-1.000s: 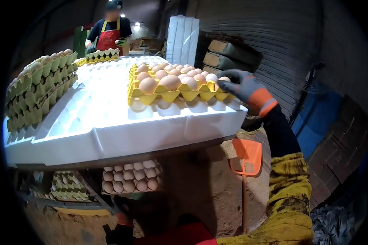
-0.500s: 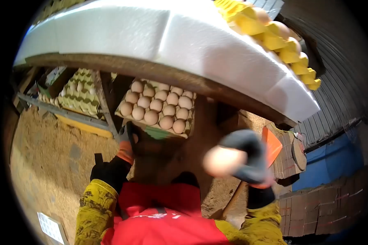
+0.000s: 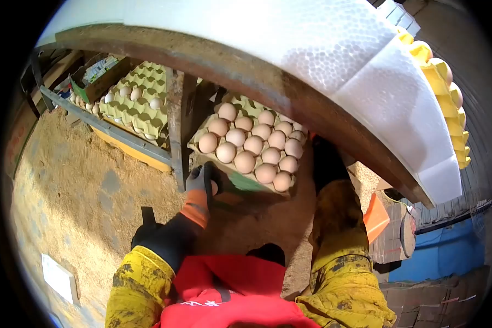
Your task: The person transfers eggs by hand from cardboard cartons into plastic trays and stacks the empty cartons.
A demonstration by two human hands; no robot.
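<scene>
My left hand [image 3: 201, 188], in a grey and orange glove, is closed on a brown egg [image 3: 214, 187], just below the near left corner of an egg tray. That tray [image 3: 194, 143] holds several brown eggs on a box under the table. My right arm [image 3: 339, 218] reaches under the table edge at the tray's right side. The right hand is almost wholly hidden there, in shadow; only a bit of orange cuff shows near the tray's right edge, so its fingers and anything in them cannot be made out.
Above is a white foam sheet [image 3: 322, 54] on a wooden table edge [image 3: 213, 54]. A yellow egg tray [image 3: 445, 98] overhangs at right. A partly filled tray [image 3: 142, 112] lies on the left shelf. An orange scoop [image 3: 375, 217] is at right, a white panel [image 3: 60, 279] on the floor.
The view has tilted down from the tabletop. My right hand left the yellow tray, carried an egg down, and has moved under the table beside the lower tray. My left hand stays near that tray.
</scene>
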